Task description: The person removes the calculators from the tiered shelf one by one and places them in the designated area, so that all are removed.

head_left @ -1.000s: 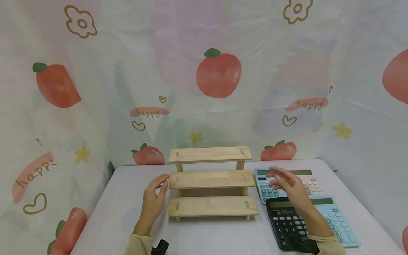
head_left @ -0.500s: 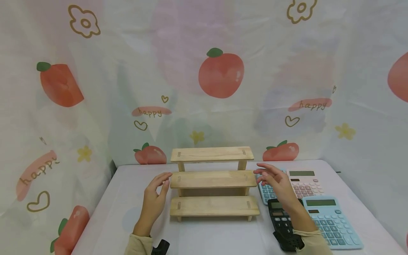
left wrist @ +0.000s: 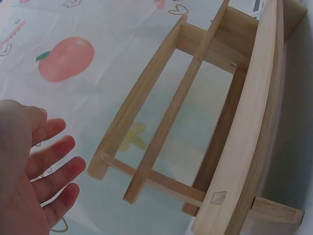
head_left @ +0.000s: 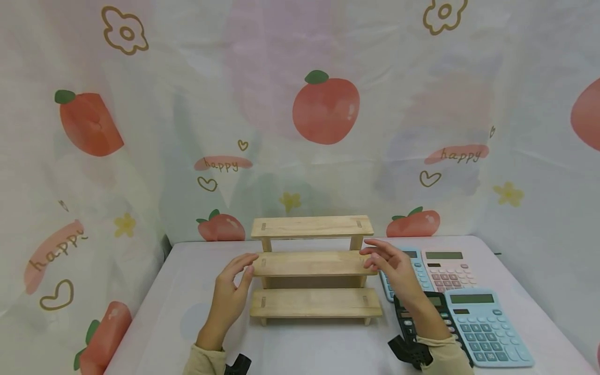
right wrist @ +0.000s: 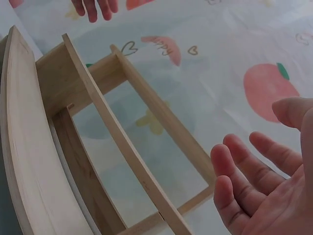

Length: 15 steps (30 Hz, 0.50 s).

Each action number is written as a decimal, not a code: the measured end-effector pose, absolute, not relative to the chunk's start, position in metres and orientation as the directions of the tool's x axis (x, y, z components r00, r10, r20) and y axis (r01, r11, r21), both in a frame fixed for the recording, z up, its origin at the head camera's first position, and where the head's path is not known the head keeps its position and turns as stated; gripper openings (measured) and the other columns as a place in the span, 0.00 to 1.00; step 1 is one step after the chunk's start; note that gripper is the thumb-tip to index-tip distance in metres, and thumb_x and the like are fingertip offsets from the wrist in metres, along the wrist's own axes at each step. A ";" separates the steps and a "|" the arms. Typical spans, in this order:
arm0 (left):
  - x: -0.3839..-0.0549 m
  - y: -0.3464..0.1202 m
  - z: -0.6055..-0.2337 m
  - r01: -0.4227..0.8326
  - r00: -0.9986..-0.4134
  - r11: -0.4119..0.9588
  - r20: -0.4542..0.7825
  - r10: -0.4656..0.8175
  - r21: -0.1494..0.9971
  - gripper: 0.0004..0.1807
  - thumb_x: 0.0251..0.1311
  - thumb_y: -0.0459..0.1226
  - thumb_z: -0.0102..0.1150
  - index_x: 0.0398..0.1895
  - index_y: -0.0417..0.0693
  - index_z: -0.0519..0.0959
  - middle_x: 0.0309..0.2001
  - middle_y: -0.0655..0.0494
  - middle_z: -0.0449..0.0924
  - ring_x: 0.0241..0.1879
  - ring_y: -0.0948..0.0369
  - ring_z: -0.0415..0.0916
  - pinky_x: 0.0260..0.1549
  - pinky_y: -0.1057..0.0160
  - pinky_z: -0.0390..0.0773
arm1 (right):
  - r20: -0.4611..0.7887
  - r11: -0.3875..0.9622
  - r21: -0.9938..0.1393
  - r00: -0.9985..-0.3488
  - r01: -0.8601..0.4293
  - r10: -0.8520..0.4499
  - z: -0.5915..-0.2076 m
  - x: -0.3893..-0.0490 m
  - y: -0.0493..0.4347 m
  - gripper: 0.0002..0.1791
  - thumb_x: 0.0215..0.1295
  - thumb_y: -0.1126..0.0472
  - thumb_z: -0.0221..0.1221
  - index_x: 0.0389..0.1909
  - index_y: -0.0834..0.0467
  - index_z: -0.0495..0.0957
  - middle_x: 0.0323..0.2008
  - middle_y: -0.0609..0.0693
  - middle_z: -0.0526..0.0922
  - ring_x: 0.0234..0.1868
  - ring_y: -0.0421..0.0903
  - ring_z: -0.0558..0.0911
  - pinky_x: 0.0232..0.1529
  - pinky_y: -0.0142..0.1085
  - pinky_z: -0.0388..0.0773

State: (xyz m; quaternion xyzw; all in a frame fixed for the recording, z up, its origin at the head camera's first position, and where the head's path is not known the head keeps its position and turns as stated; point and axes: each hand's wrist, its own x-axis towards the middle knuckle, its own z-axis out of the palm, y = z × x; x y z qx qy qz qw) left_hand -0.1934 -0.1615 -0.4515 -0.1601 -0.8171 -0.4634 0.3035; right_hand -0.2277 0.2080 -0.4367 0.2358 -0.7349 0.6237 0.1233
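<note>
A three-tier wooden shelf rack (head_left: 314, 303) stands in the middle of the white table. My left hand (head_left: 230, 297) is at its left side, fingers relaxed and slightly bent, holding nothing. In the left wrist view a gap shows between the left fingers (left wrist: 61, 174) and the wooden slats. On the other side, my right hand (head_left: 398, 273) is raised near the right end of the middle shelf, its fingers loosely bent and holding nothing. The right wrist view shows the right fingers (right wrist: 244, 171) close beside the rack's frame; contact cannot be made out.
Several calculators lie on the table at the right: a light blue one (head_left: 489, 328) in front, a pink one (head_left: 447, 276) behind, a black one (head_left: 405, 320) partly under my right forearm, and another blue one (head_left: 422, 271). A fruit-printed cloth (head_left: 323, 182) hangs behind the table (head_left: 319, 349).
My right hand has moved left, from above the calculators to the rack's right end. The left hand has shifted slightly right toward the rack. The rack and calculators stay put.
</note>
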 end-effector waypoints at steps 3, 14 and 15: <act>-0.192 -0.159 -0.449 0.552 -0.763 0.506 0.646 -0.013 0.663 0.15 0.68 0.27 0.58 0.55 0.42 0.84 0.56 0.45 0.84 0.59 0.50 0.80 0.59 0.76 0.72 | 0.492 0.115 -0.847 -0.848 -0.519 -0.198 -0.437 -0.228 0.205 0.17 0.76 0.70 0.50 0.62 0.67 0.73 0.44 0.43 0.87 0.35 0.37 0.83 0.36 0.30 0.79; -0.185 -0.153 -0.440 0.583 -0.730 0.554 0.682 0.037 0.594 0.14 0.65 0.27 0.61 0.53 0.40 0.83 0.55 0.46 0.84 0.58 0.50 0.81 0.63 0.83 0.65 | 0.474 0.200 -0.835 -0.855 -0.512 -0.209 -0.433 -0.222 0.197 0.18 0.75 0.69 0.51 0.62 0.69 0.72 0.45 0.47 0.85 0.36 0.39 0.83 0.39 0.31 0.81; -0.184 -0.153 -0.440 0.588 -0.724 0.561 0.689 0.043 0.583 0.14 0.65 0.26 0.61 0.53 0.40 0.83 0.55 0.46 0.84 0.57 0.50 0.81 0.63 0.82 0.65 | 0.474 0.207 -0.833 -0.855 -0.512 -0.210 -0.433 -0.222 0.196 0.18 0.75 0.69 0.52 0.62 0.69 0.72 0.45 0.49 0.85 0.36 0.40 0.83 0.40 0.31 0.81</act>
